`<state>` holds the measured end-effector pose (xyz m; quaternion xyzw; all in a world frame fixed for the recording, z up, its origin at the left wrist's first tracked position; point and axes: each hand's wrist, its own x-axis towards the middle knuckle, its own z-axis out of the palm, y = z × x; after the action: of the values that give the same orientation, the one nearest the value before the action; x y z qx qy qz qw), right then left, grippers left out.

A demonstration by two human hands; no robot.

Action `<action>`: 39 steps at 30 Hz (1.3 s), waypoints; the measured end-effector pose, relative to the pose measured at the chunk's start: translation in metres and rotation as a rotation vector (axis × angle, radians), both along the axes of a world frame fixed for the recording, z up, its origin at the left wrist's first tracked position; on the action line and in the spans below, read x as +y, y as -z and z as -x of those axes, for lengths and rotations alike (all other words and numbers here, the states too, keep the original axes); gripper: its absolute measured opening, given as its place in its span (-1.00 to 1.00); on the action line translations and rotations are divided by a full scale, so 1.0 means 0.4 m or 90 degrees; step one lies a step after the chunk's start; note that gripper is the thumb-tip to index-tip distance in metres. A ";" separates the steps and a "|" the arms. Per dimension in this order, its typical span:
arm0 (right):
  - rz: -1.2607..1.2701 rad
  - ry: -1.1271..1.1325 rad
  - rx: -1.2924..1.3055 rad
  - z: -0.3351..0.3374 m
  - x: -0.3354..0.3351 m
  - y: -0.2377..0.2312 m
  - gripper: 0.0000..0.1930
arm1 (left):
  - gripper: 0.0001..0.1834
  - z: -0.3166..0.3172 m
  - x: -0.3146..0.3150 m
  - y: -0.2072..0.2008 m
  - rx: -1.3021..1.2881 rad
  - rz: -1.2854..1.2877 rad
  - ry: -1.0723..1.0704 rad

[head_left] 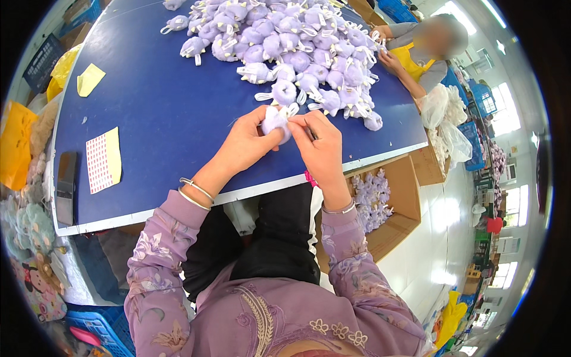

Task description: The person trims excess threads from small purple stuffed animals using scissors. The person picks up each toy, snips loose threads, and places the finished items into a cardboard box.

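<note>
Purple flowery sleeves [160, 262] come up from below, and far to the left of the fingers a red-and-white sticker sheet [102, 159] lies on the blue desk [166, 113]. Both hands meet above it: the left hand [247, 141] and the right hand [321, 149] have their fingers clamped on one small fluffy purple toy [276, 121] between them. Just past the fingers sits a big pile of purple toys [291, 41], and to the right, below them, a cardboard box [404, 202] holds more.

The worktop [172, 113] is a blue board with a pale front edge. A big heap of small lilac plush toys [291, 41] covers its far side. Near the left edge lie a yellow paper scrap [89, 79], a yellow-backed sheet of red stickers [103, 159] and a dark flat phone-like slab [65, 187], well apart from the heap.
</note>
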<state>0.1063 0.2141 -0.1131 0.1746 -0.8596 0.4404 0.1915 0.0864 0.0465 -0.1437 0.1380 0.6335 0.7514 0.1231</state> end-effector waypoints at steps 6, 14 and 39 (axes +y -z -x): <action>0.372 -0.133 -0.389 -0.010 0.055 -0.021 -0.81 | -0.58 -0.012 0.000 -0.008 0.032 -0.019 0.038; 0.446 -0.350 -0.520 0.000 0.100 -0.008 -0.81 | -0.58 -0.015 0.000 0.003 0.070 0.030 0.075; 0.321 -0.027 -0.285 -0.012 -0.002 -0.019 -0.89 | -0.63 -0.001 -0.018 0.002 0.307 0.206 -0.133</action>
<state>0.1112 0.2132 -0.1054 0.0383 -0.7404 0.6706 0.0261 0.0867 0.0393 -0.1447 0.2248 0.7665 0.5951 -0.0885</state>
